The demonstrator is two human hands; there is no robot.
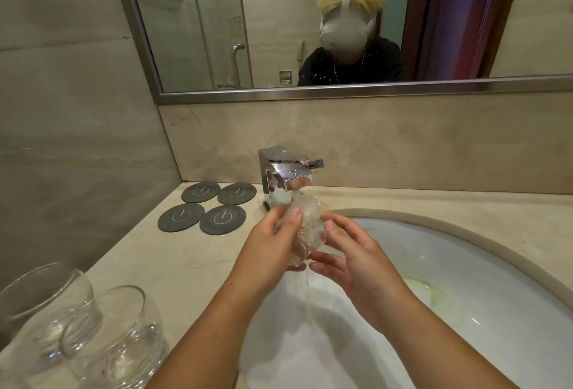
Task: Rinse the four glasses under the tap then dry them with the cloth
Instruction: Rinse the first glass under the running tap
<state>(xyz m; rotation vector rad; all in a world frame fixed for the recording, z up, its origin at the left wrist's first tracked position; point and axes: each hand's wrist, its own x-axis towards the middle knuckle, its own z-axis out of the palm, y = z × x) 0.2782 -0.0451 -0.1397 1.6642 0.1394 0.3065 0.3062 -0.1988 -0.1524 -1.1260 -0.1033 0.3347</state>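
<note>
You are holding a glass (307,227) just beneath the tap (286,176) with your left hand (271,244) and right hand (352,261), fingers (328,260) wrapping round it under running water. Two more glasses (124,329) are standing on the bench (192,264), well left of the tap.

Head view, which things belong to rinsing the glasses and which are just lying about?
Job: glass, held by left hand and right hand; tap; sink; left counter glass; right counter glass.
Lying about: four coasters; mirror.
</note>
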